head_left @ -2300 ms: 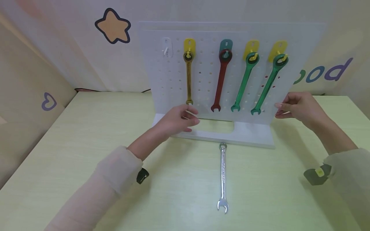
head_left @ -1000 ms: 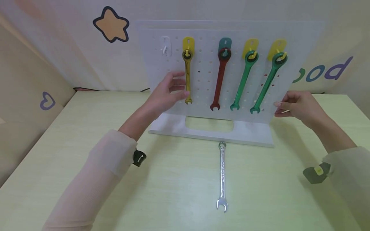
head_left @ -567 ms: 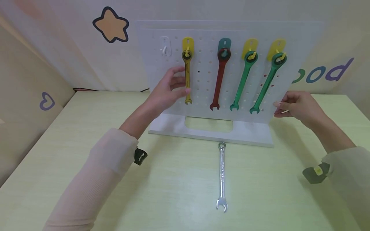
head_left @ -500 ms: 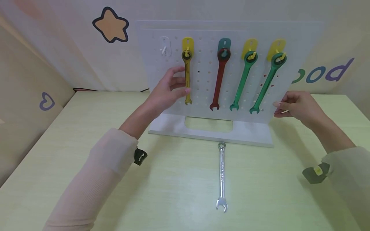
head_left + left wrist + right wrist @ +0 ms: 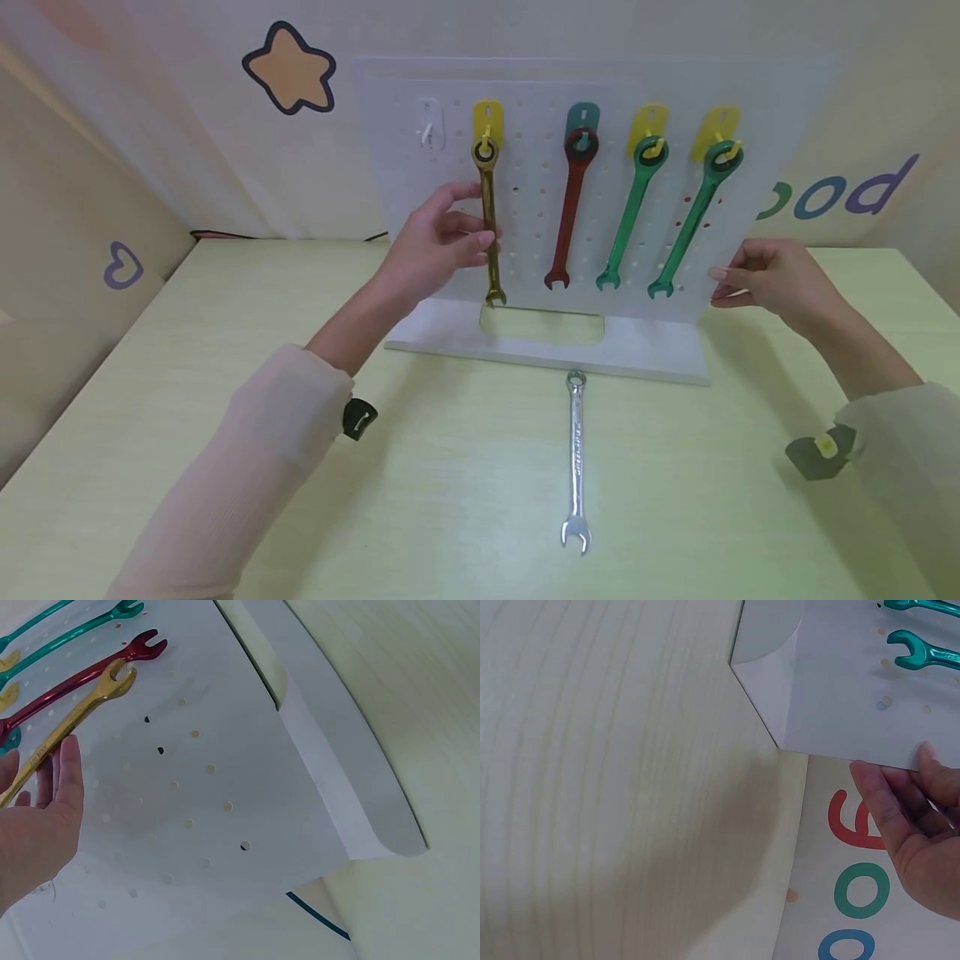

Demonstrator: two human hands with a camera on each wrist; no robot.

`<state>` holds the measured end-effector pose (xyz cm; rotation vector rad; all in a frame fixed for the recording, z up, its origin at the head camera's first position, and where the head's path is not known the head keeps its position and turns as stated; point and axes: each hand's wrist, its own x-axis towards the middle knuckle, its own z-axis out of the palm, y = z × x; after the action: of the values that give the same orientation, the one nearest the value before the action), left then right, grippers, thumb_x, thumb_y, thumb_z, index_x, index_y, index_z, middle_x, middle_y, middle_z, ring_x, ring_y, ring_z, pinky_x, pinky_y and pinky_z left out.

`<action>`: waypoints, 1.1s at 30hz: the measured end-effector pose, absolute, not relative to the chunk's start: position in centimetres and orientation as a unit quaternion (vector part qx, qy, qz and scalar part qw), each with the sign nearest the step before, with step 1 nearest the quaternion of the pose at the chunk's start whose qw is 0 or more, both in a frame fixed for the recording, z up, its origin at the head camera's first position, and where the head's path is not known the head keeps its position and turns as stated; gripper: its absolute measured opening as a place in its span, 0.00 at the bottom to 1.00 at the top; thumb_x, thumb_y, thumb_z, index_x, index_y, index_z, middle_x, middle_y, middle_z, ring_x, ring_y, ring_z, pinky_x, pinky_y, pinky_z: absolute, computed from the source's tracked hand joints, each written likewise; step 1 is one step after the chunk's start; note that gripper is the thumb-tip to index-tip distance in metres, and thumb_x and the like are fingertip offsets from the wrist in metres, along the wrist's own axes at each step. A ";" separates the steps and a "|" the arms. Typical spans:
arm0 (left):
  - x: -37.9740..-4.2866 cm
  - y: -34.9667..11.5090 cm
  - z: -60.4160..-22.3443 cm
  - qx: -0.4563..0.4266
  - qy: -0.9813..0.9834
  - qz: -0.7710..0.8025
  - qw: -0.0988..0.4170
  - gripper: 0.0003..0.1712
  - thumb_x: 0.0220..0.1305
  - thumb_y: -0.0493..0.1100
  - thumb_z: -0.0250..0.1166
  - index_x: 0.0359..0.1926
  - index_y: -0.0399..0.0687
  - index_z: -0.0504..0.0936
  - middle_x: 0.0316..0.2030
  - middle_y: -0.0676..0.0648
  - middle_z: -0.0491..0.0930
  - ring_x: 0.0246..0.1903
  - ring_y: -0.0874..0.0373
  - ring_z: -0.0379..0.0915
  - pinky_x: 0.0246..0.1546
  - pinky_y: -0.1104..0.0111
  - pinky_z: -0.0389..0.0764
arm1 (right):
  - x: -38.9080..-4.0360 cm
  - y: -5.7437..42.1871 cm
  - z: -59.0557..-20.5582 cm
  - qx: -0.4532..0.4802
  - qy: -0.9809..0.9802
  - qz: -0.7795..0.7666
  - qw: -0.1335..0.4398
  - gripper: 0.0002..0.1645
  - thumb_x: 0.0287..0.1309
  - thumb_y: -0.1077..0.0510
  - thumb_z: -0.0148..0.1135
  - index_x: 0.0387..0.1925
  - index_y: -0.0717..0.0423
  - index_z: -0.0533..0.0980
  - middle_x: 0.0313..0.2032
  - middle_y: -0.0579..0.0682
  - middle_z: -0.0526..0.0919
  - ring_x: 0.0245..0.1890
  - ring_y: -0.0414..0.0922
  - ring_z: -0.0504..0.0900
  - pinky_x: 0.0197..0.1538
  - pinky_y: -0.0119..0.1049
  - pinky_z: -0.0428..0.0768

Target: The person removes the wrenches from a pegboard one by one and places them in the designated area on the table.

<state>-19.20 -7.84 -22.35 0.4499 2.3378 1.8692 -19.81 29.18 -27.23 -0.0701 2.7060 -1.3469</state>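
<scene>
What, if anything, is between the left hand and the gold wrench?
Nothing visible: the left hand pinches the gold wrench by its handle. The red wrench hangs to the right, apart from the hand.

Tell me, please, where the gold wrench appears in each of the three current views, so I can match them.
Head: upper middle; the gold wrench is nearly upright, left of the red wrench.
Left wrist: upper left; the gold wrench slants, just below the red wrench.
Right wrist: not in it.
Shared landmark: the white pegboard, in all three views.

Gold wrench (image 5: 489, 204) partly behind thumb (image 5: 474, 243)
</scene>
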 end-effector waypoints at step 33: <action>-17.3 -7.7 -20.1 0.152 0.741 0.652 0.051 0.23 0.58 0.29 0.60 0.56 0.38 0.69 0.38 0.37 0.78 0.35 0.51 0.78 0.36 0.64 0.81 | -19.9 29.1 -27.2 -0.018 0.897 -0.436 0.065 0.21 0.61 0.56 0.55 0.48 0.71 0.67 0.35 0.48 0.81 0.30 0.40 0.82 0.39 0.37 0.81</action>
<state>-17.34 -7.67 -20.12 0.4641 2.2551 1.9853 -19.91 29.10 -27.21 -0.0550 2.7079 -1.3149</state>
